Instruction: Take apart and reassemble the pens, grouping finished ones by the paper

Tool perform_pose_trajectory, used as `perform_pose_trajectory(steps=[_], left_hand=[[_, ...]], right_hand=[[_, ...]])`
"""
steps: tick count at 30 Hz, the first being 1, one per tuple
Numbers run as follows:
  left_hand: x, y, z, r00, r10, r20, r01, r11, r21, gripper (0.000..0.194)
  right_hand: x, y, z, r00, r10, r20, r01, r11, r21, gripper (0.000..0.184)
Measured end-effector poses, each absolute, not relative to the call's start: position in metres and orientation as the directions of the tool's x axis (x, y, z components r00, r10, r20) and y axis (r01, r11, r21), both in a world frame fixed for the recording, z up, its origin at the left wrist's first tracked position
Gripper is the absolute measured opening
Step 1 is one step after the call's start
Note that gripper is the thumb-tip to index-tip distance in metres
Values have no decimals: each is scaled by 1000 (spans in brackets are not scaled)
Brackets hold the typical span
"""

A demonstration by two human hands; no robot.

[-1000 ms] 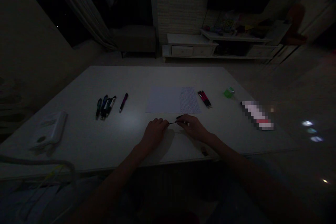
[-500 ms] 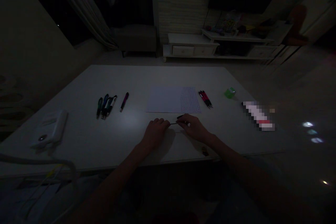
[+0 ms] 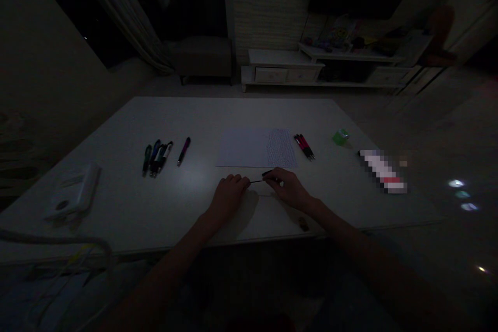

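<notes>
Dimly lit, white table (image 3: 187,114) under thin dark rod (image 3: 256,181), cabinet (image 3: 283,57) beyond.

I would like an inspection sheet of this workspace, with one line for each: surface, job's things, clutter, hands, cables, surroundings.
Surface: pale table, dimly lit; no spill seen.
Job's things: thin dark rod between the hands; short dark piece at the right fingers.
Clutter: pen group and purple pen on the left; partly written paper ahead; red-and-black pens, green block and pixelated item on the right; white case near the left edge; small brown item near the front edge.
Hands: left hand and right hand both grip the rod.
Cables: grey cord or tube at lower left, type unclear.
Surroundings: dark room; white cabinet and grey bench beyond.
</notes>
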State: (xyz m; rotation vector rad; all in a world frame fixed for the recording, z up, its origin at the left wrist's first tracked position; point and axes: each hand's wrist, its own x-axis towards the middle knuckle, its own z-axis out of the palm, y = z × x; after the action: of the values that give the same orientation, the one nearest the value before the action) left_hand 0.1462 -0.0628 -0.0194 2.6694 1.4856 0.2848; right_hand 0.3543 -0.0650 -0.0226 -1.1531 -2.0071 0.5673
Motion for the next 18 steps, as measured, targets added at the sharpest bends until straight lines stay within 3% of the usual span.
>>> perform_pose_trajectory(steps=[8,12,18], left_hand=[[154,-67,-25,557,820,135,804,-573,162,14],[153,-66,-25,563,816,130,793,-578,191,14],[147,-62,-24,501,852,151,831,-522,191,19]], right_hand=[[342,-70,-26,-366,855,367,507,514,-692,16],[353,-64,-30,-401,866,297,507,480,-716,32],[381,-37,-40,-287,874,391,754,458,-471,23]])
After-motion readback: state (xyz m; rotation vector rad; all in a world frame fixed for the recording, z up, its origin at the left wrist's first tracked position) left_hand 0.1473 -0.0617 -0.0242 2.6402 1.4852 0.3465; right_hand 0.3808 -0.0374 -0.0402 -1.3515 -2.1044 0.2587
